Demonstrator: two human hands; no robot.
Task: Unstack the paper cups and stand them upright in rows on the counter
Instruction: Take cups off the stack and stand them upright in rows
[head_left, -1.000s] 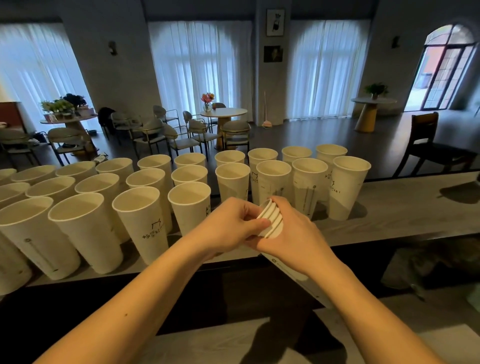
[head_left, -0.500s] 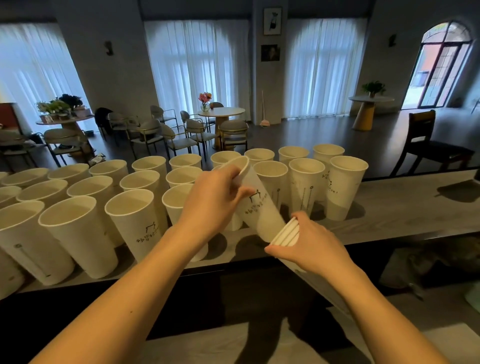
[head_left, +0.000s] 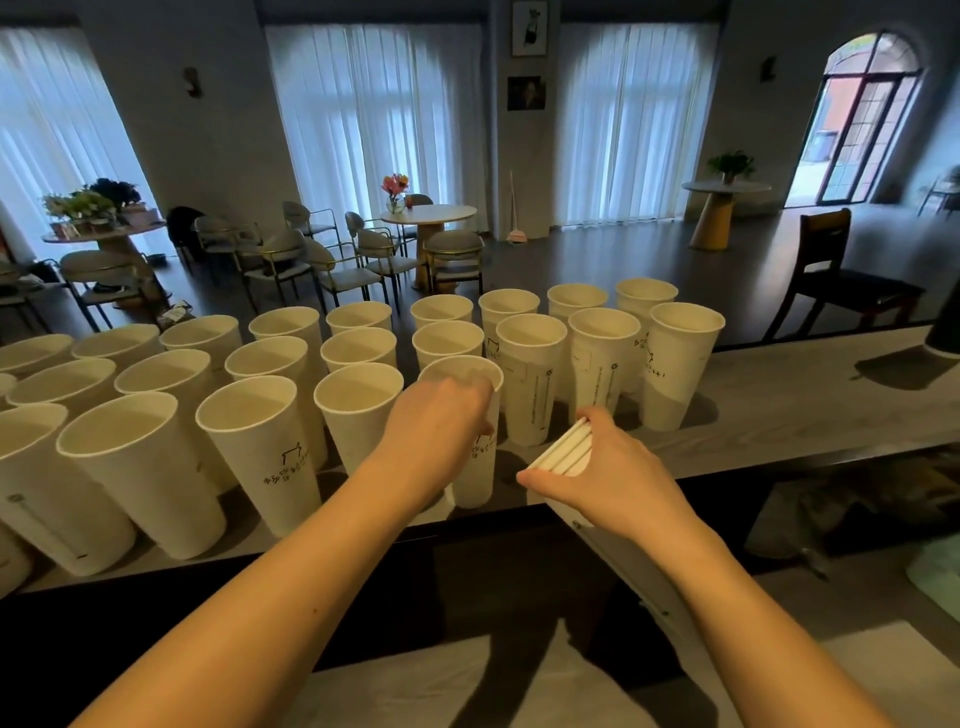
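Left grip (head_left: 441, 421): grasping upright white paper cup (head_left: 475, 467), hiding its side.
Right grip (head_left: 608, 467): grasping nested white cup stack (head_left: 566, 452), lower part hidden.

Counter (head_left: 810, 400): left and centre packed w/ upright cups (head_left: 260, 415), three rows deep, rims nearly touching; no hand-gap betw. them. Near row ends at cup (head_left: 475, 467) under left hand (head_left: 441, 426). Right of it, near edge free, but right hand (head_left: 618, 478) w/ stack (head_left: 563, 452) sits there. Far right open, bare wood to dark object (head_left: 943, 332) at right edge.
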